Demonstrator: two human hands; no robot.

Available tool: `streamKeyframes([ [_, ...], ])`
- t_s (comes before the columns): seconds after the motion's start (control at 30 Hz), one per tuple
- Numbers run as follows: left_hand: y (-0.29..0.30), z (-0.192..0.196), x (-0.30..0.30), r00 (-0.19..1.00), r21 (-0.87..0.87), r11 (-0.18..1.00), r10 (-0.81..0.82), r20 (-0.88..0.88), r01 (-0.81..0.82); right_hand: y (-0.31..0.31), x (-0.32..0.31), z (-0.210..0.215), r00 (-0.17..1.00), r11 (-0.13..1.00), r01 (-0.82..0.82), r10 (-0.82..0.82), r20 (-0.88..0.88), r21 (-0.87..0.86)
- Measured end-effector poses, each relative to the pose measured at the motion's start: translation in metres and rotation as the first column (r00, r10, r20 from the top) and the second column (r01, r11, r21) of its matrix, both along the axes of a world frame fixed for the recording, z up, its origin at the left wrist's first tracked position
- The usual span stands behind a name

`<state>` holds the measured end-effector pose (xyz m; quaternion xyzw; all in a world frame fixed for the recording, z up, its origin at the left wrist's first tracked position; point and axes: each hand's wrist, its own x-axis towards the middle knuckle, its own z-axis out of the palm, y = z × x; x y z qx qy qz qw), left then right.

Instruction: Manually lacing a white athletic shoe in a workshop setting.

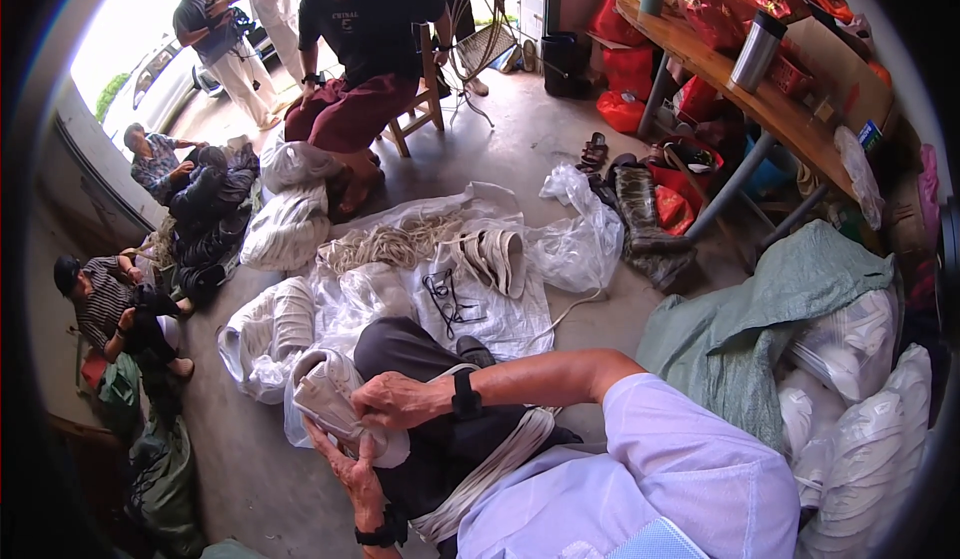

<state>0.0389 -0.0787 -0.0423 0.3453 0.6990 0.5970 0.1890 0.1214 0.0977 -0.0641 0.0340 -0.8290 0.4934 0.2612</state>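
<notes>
Over my lap I hold a white canvas piece (326,383), curved like a shoe upper. My left hand (352,471) grips its lower side, thumb up against the cloth. Above it, my right hand (398,401) is closed at the piece's edge, fingers bent in a pinch; whether a lace is between the fingertips is too small to see. A bundle of cream laces (490,474) lies across my dark trousers. Past my knee, a white sheet (500,321) carries a stack of similar canvas pieces (492,261), a tangle of cream laces (390,243) and a thin black cord (448,299).
Bagged stacks of white pieces (265,334) lie at my left. Right of me stand a green woven sack (770,289) and white bundles (862,459). A wooden table (700,54) holds a steel tumbler (758,51). Several people sit or stand ahead and left, one on a chair (425,109).
</notes>
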Motion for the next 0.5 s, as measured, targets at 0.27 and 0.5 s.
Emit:
streamKeyframes([
  [0.27,0.006,-0.003,0.002,1.000,-0.016,1.000,-0.022,-0.015,0.022,0.005,0.010,0.003,0.995,0.998,0.048,-0.050,0.081,0.028],
  [0.5,-0.009,-0.009,-0.005,1.000,0.050,0.998,-0.028,0.003,0.028,-0.008,-0.006,-0.012,1.000,1.000,-0.016,0.015,-0.028,-0.020],
])
